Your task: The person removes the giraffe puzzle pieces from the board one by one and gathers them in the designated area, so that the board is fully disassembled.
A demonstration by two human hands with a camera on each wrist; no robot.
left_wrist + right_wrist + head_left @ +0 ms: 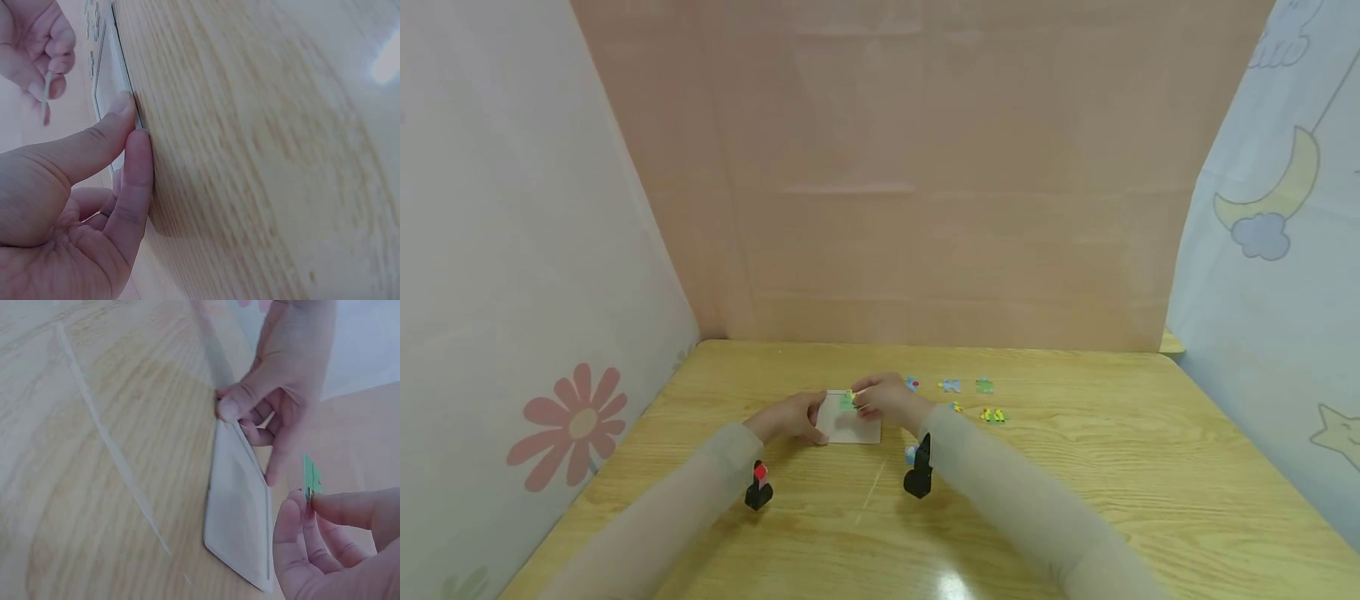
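A flat white puzzle tray (855, 429) with a raised rim lies on the wooden table. My left hand (792, 416) holds its left side, and in the left wrist view the thumb (120, 105) presses on the near corner. Above the tray, my right hand (891, 400) pinches a green puzzle piece (310, 476) between thumb and fingers. In the left wrist view that piece (46, 97) shows edge-on as a thin strip. The head view shows green and yellow (848, 398) beside the right fingertips, partly covered by them.
Right of the tray lie several loose puzzle pieces, among them a blue one (951, 385), a green one (985, 385) and a yellow-green one (994, 415). Another blue piece (911, 455) lies by the right wrist's black camera (918, 481). A pinkish cloth (925, 208) hangs behind the table.
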